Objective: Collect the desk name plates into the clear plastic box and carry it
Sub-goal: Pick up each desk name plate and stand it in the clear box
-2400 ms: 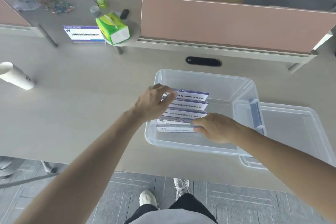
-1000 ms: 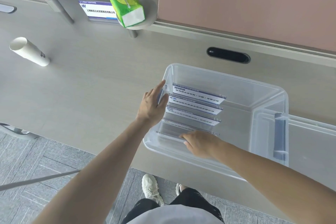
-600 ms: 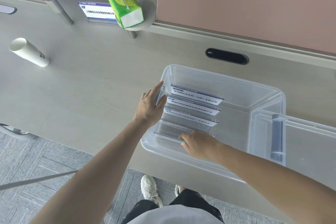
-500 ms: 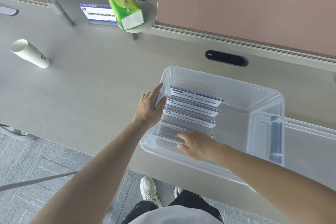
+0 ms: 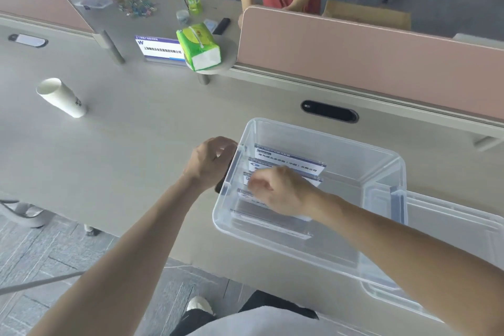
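1. The clear plastic box [image 5: 381, 172] sits near the front edge of the desk [image 5: 136, 144], toward its right end. A second clear tub or lid [image 5: 450, 226] lies against the box's right side.
2. A row of name plates [image 5: 289, 162] lies stacked along the left part of the box floor, their printed faces toward the wearer.
3. The left hand [image 5: 211, 163] has shifted. Half a second ago it lay flat and open against the box's left wall; now its fingers are curled round the rim at that wall, seemingly gripping the edge.
4. The right hand [image 5: 281, 191] has risen off the nearest plate. Earlier it pressed flat on the front of the stack; now it hovers above the middle plates in a loose fist. Whether it pinches a plate cannot be told, as motion blur hides the fingertips.
5. Judged from this, the arranging of plates inside the box looks finished, and the left hand seems to be readying for a lift or a slide.
6. One more name plate [image 5: 161, 49] stands at the back edge of the desk, just beside a green tissue pack [image 5: 199, 46]. Collection is therefore probably not complete.
7. A paper cup [image 5: 61, 97] lies tipped over toward the left end, well apart from the box.
8. The next sensible move is likely fetching that far plate, or drawing the box toward it.
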### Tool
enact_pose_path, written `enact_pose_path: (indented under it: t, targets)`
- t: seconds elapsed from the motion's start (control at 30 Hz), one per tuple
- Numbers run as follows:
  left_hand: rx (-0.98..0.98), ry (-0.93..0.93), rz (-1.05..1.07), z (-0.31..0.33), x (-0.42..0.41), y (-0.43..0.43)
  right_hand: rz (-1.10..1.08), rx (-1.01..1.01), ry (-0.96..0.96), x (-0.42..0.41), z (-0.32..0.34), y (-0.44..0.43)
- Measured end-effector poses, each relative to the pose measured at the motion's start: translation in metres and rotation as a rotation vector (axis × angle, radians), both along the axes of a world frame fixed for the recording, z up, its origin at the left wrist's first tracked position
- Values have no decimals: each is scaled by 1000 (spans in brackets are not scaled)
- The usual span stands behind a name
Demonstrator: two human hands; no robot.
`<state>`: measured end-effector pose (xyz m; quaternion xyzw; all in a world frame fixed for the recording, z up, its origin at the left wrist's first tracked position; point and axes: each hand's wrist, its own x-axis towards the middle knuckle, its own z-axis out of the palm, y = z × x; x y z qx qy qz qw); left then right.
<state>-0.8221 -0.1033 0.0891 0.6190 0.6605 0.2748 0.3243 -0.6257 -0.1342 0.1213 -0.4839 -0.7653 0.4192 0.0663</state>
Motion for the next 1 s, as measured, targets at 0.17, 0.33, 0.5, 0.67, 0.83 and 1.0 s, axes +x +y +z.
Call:
enact_pose_path:
  t: [0.17, 0.33, 0.5, 0.67, 0.83, 1.0]
  targets:
    - [10, 43, 18, 27, -33, -14, -98, 138, -6, -32, 35, 2]
    - [73, 22, 116, 48, -91, -37, -110, 218, -60, -82, 68, -14]
    - [92, -108, 138, 56, -165, -68, -84, 312, -136, -140, 94, -33]
    - [90, -190, 164, 63, -221, -92, -73, 377, -117, -192, 115, -39]
    - [107, -294, 183, 69, -258, -92, -78, 410, -55, -225, 125, -29]
    - [93, -356, 217, 62, -283, -76, -76, 423, 8, -244, 123, -4]
